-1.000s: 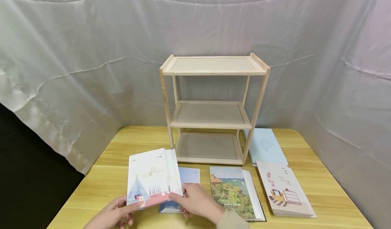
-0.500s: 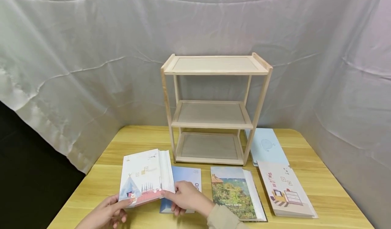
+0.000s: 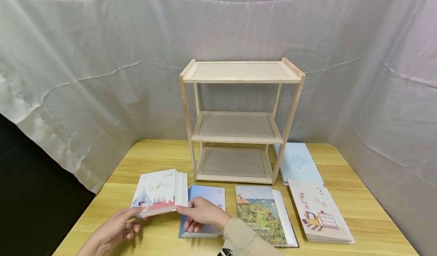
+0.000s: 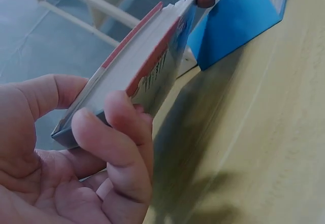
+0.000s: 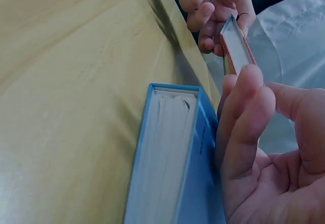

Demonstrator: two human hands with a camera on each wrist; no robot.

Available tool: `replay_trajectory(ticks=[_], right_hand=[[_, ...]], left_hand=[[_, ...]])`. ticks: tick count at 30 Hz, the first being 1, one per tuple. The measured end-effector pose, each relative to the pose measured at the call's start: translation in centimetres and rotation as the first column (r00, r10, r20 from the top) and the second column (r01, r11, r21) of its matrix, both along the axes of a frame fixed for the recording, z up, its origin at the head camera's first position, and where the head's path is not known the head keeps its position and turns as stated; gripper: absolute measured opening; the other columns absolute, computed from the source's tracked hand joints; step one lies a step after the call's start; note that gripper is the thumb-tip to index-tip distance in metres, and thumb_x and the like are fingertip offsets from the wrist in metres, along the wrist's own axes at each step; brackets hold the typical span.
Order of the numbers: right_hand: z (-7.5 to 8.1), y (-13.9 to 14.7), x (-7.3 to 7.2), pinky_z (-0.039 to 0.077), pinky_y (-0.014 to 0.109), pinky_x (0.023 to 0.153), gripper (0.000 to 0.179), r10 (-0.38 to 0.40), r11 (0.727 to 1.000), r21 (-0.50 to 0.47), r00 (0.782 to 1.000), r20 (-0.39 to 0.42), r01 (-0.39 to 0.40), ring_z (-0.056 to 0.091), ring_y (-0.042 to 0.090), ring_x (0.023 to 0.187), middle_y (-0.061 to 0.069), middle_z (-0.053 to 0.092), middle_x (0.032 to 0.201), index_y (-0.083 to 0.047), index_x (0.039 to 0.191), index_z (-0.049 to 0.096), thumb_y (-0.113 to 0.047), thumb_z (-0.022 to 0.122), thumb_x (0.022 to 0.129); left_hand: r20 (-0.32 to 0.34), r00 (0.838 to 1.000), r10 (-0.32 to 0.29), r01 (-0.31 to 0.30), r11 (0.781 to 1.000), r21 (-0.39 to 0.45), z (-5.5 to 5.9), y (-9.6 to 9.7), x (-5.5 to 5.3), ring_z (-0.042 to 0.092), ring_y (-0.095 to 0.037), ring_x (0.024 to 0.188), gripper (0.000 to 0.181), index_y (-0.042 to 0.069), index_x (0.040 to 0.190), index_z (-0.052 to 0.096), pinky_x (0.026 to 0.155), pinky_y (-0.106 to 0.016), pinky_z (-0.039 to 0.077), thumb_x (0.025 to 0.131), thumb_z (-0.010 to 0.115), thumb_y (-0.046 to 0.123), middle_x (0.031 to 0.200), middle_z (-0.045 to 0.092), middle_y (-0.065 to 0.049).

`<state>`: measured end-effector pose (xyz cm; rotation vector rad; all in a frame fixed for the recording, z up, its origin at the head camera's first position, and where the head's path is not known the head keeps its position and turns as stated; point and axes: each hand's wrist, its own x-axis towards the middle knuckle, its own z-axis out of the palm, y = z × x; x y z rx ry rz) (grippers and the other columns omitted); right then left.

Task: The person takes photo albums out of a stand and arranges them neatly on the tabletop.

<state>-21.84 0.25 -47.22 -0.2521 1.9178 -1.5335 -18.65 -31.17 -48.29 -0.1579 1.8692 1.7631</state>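
A white album with a blue tent and pink floor on its cover (image 3: 153, 187) is held by both hands just above the table. My left hand (image 3: 112, 227) pinches its near left corner, thumb on one cover and fingers on the other, as the left wrist view shows. With thumb and fingers, my right hand (image 3: 202, 213) grips its near right corner. Its pages (image 4: 137, 46) show along the near edge between red-edged covers. Beneath my right hand lies a blue album (image 3: 211, 196), partly covered by that hand; its page block (image 5: 165, 153) appears in the right wrist view.
A three-tier wooden shelf (image 3: 244, 140) stands at the back of the wooden table (image 3: 119, 195). To the right lie an album with a painted landscape (image 3: 261, 214), a beige album with a room drawing (image 3: 317, 210), and a pale blue album (image 3: 298, 161) beside the shelf's leg.
Both hands have carried the white album to the left and lower, and it now lies flatter. More of the blue album's cover has come into view.
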Motion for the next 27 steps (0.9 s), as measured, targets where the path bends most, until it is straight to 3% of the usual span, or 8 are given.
replay_trajectory(ticks=[4, 9, 16, 27], right_hand=[[0.2, -0.2, -0.5, 0.048, 0.015, 0.044, 0.041, 0.019, 1.0, -0.024, 0.999, 0.034, -0.018, 0.059, 0.004, 0.046, 0.0, 0.069, 0.064, -0.004, 0.096, 0.066, -0.044, 0.069, 0.106], [0.5, -0.7, -0.7, 0.048, 0.015, 0.044, 0.039, 0.035, 0.999, -0.028, 0.999, 0.035, -0.034, 0.06, 0.005, 0.047, 0.0, 0.069, 0.065, -0.002, 0.112, 0.069, -0.041, 0.068, 0.106], [0.5, -0.5, -0.4, 0.049, 0.015, 0.044, 0.026, 0.048, 0.998, -0.029, 0.998, 0.036, -0.047, 0.062, 0.006, 0.047, 0.001, 0.07, 0.066, -0.008, 0.111, 0.066, -0.034, 0.067, 0.108], [0.2, 0.1, -0.3, 0.054, 0.017, 0.046, 0.024, 0.092, 0.993, -0.072, 0.995, 0.046, -0.089, 0.064, 0.007, 0.048, 0.002, 0.07, 0.067, -0.009, 0.111, 0.065, -0.033, 0.067, 0.108]], left_hand=[[-0.01, 1.0, 0.022, -0.022, 1.0, -0.002, -0.5, -0.3, -1.2, 0.059, -0.002, 0.07, 0.032, 0.009, 0.114, 0.069, 0.059, -0.014, 0.049, 0.114, 0.048, 0.033, 0.093, 0.065, 0.002], [-0.026, 0.999, 0.043, -0.044, 0.999, -0.017, -1.1, -0.7, -2.6, 0.057, -0.001, 0.067, 0.028, 0.009, 0.111, 0.07, 0.058, -0.014, 0.049, 0.112, 0.049, 0.027, 0.09, 0.063, 0.002], [-0.001, 0.995, 0.097, -0.097, 0.991, -0.089, -1.0, -0.6, -4.5, 0.057, -0.005, 0.067, 0.03, 0.004, 0.114, 0.068, 0.058, -0.016, 0.05, 0.11, 0.051, 0.029, 0.079, 0.064, 0.001], [-0.009, 0.982, 0.187, -0.186, 0.972, -0.146, -1.0, 0.2, -7.5, 0.058, -0.005, 0.066, 0.038, 0.0, 0.109, 0.068, 0.058, -0.018, 0.052, 0.112, 0.052, 0.034, 0.085, 0.067, 0.001]])
